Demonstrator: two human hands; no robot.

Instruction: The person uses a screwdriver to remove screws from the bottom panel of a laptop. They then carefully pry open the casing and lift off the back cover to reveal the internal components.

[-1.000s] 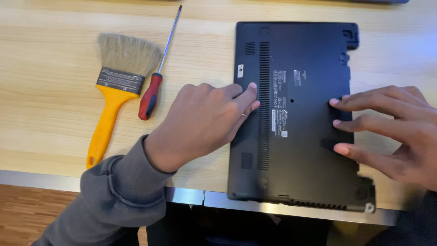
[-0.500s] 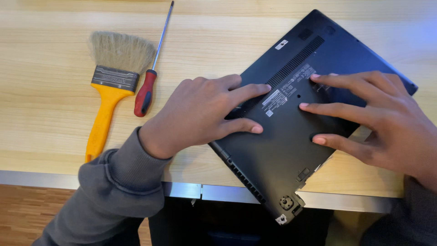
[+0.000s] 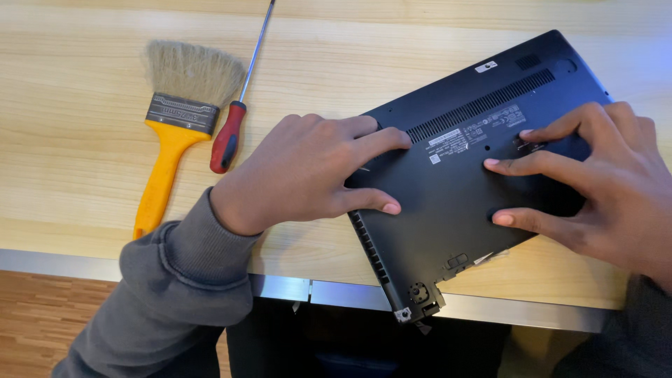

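A black laptop (image 3: 448, 203) lies upside down on the wooden table (image 3: 91, 126), turned at an angle so one corner hangs over the front edge. My left hand (image 3: 308, 175) rests flat on its left side, fingers spread across the base. My right hand (image 3: 602, 182) presses on the right part of the base with three fingertips down. Neither hand is closed around anything.
A yellow-handled paintbrush (image 3: 175, 133) lies at the left of the table, with a red-handled screwdriver (image 3: 238, 105) right beside it. A metal strip (image 3: 63, 264) runs along the table's front edge, with wooden floor (image 3: 42, 322) below.
The laptop has been turned from square to the table edge to a steep slant, its near corner now past the edge. Both hands swung with it.
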